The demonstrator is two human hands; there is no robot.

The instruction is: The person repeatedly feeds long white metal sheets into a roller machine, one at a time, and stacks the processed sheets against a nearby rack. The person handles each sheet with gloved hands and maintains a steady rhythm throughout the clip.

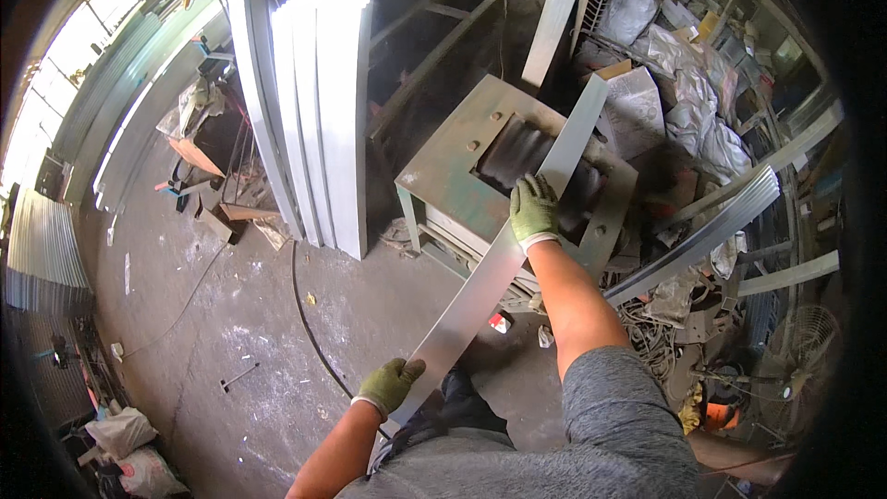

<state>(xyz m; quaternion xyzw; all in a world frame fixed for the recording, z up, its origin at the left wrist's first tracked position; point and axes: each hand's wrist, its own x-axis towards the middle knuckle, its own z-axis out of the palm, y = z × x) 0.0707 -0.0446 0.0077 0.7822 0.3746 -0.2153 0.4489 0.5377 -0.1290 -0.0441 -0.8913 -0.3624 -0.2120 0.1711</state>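
A long, flat silvery metal strip slants from beside my body up across a squat grey-green metal machine. Near its lower end, my left hand, in a green glove, is closed on the left edge with the thumb over the face. My right hand, gloved alike, lies on top of the strip over the machine, fingers stretched out and pressed down. Dark, rounded, roller-like surfaces show in the machine's top opening, partly covered by the strip. The underside of the strip is hidden.
Tall bright metal profiles stand upright left of the machine. A dark cable runs over the concrete floor. On the right are stacked metal strips, a cardboard box, plastic-wrapped bundles and a fan.
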